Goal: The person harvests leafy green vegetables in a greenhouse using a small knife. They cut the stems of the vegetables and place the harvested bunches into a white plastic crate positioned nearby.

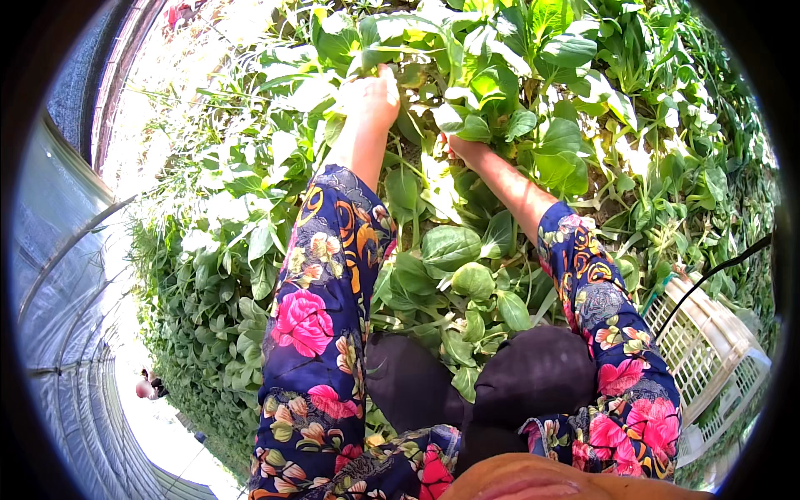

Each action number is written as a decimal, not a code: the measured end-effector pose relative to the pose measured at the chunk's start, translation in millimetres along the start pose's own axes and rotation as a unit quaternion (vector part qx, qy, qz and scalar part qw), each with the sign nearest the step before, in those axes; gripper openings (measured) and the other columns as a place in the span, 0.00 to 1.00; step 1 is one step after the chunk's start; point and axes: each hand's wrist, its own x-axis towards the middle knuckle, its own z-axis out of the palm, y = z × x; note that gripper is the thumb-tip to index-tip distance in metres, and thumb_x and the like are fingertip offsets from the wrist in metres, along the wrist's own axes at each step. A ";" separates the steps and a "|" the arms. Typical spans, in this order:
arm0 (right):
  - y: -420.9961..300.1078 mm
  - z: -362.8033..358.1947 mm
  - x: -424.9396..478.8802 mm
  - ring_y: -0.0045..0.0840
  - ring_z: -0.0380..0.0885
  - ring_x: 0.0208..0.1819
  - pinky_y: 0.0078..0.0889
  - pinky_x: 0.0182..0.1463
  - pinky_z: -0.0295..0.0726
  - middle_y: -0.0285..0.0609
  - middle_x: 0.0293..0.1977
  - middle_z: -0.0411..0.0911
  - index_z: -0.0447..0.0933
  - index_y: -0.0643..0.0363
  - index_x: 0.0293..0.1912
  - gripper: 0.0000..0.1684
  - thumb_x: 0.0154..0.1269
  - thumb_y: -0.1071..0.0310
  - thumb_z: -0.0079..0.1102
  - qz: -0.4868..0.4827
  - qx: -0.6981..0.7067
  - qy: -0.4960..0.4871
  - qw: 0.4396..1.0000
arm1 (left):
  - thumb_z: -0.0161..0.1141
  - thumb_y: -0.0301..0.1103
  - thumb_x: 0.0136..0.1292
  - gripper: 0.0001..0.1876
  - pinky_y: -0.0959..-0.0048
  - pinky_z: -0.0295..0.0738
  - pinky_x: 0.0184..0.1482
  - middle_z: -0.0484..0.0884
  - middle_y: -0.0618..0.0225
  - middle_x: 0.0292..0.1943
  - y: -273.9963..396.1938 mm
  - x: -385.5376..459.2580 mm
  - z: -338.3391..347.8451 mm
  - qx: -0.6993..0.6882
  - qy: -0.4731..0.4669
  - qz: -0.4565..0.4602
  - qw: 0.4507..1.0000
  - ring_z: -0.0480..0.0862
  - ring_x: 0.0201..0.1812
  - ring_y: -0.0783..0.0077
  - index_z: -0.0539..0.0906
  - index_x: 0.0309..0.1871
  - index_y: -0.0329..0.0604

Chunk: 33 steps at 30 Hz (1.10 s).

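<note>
My left hand [375, 100] reaches into a stand of leafy greens [337, 44], its fingers curled among the leaves. Strong glare and foliage hide what those fingers touch. Lower and to the right, my right hand [459, 147] is down near the stems of another leafy green plant [487, 94]. Leaves cover part of that hand, and its grip cannot be made out. Between my forearms and in front of my knees grow broad-leaved green plants [450, 247] with rounded leaves.
A white plastic crate [706, 350] with lattice sides stands tilted at my right, a dark curved strap [719, 275] by it. Dense greens [187, 337] run along my left. Beyond is the hooped plastic greenhouse wall [62, 262]. A person [150, 386] is far off at lower left.
</note>
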 end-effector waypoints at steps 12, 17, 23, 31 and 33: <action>-53.3 27.4 42.6 0.19 0.63 0.10 0.23 0.10 0.61 0.37 0.16 0.68 0.66 0.60 0.40 0.17 0.68 0.54 0.47 0.111 0.216 -0.119 0.963 | 0.49 0.27 0.50 0.35 0.67 0.69 0.57 0.79 0.49 0.48 -111.4 0.4 67.9 -0.342 0.043 -0.076 0.936 0.79 0.52 0.54 0.60 0.68 0.46; -72.2 41.8 50.1 0.19 0.65 0.10 0.23 0.10 0.62 0.38 0.16 0.68 0.65 0.61 0.42 0.15 0.68 0.57 0.45 0.179 0.278 -0.126 0.935 | 0.49 0.24 0.53 0.34 0.73 0.71 0.52 0.81 0.57 0.46 -135.9 0.0 86.2 -0.428 0.049 -0.087 0.898 0.79 0.48 0.63 0.61 0.67 0.48; -61.4 40.8 57.8 0.22 0.64 0.10 0.27 0.10 0.62 0.40 0.16 0.68 0.62 0.61 0.32 0.14 0.69 0.60 0.41 0.190 0.215 -0.119 0.951 | 0.48 0.18 0.55 0.35 0.75 0.73 0.46 0.78 0.60 0.50 -125.6 3.3 88.3 -0.451 0.034 -0.077 0.888 0.78 0.47 0.70 0.59 0.69 0.48; -67.9 53.5 66.9 0.26 0.65 0.10 0.32 0.11 0.62 0.42 0.15 0.69 0.67 0.64 0.33 0.20 0.72 0.57 0.37 0.259 0.211 -0.154 0.930 | 0.53 0.27 0.53 0.32 0.68 0.70 0.57 0.78 0.54 0.52 -126.1 -24.2 91.2 -0.406 0.082 -0.062 0.908 0.78 0.53 0.57 0.65 0.65 0.47; -73.8 63.0 72.1 0.28 0.66 0.11 0.33 0.11 0.62 0.44 0.14 0.70 0.68 0.66 0.33 0.23 0.73 0.56 0.35 0.264 0.164 -0.179 0.933 | 0.54 0.29 0.52 0.31 0.66 0.70 0.57 0.77 0.52 0.52 -133.9 -33.0 97.4 -0.351 0.098 -0.063 0.929 0.77 0.53 0.54 0.65 0.64 0.47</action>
